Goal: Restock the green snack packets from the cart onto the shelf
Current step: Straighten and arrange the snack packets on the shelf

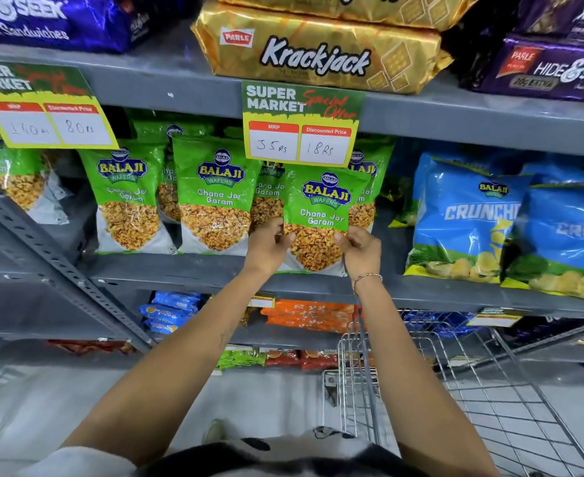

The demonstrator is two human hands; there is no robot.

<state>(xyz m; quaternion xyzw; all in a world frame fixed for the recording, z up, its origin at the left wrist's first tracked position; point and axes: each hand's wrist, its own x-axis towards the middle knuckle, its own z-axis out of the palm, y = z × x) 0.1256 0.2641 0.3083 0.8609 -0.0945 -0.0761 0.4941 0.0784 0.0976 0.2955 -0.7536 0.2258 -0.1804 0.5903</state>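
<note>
Seating a packet on the shelf

My left hand (270, 244) and right hand (361, 251) pinch the green plastic Chana Jor packet (321, 215); released tilted, it may topple off the grey metal shelf (180, 270).

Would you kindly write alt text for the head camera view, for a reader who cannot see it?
Both hands, left hand and right hand, grip a green Balaji packet by its lower edges, standing it on the grey shelf beside matching packets, under a price tag. A wire cart stands below right.

Head camera looks forward and down, close to the shelf (187, 270)
</note>
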